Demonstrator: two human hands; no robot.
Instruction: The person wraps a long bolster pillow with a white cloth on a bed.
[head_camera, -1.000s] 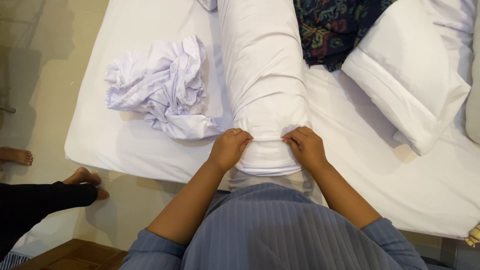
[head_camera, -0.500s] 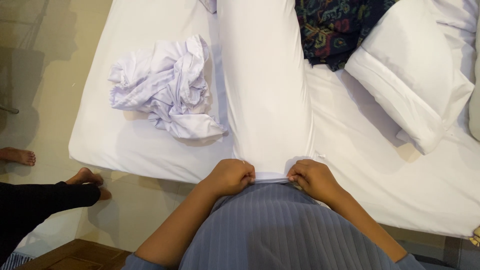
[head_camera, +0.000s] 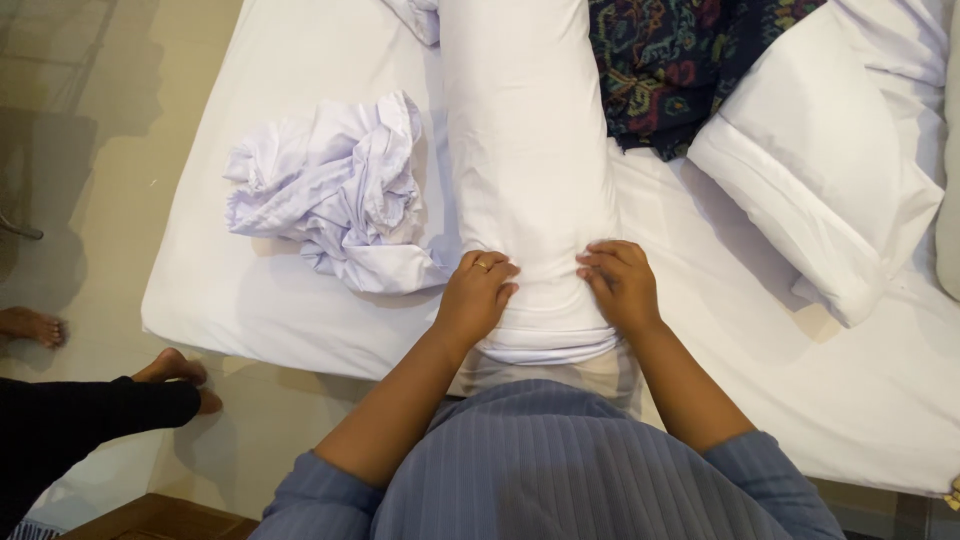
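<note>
The long white bolster pillow (head_camera: 525, 170) lies on the bed (head_camera: 240, 310) with its long axis running straight away from the person, its near end at the bed's front edge right against the person's body. Both hands sit on that near end, one on each flank: the left hand (head_camera: 476, 296), wearing a ring, presses on the left side, and the right hand (head_camera: 620, 285) on the right side. The fingers of both are curled down into the white cover, gripping or bunching the fabric, though how much cloth each actually has pinched is hard to tell from above. The two hands are about level, neither clearly nearer to the pillow's end; the bulk of the pillow extends ahead of them, up the bed.

To the left of the bolster lies a crumpled white sheet (head_camera: 335, 190), touching its side. To the right are a dark patterned cloth (head_camera: 680, 70) and a plump white pillow (head_camera: 820, 170). Another person's bare feet (head_camera: 170, 370) stand on the floor at the left.
</note>
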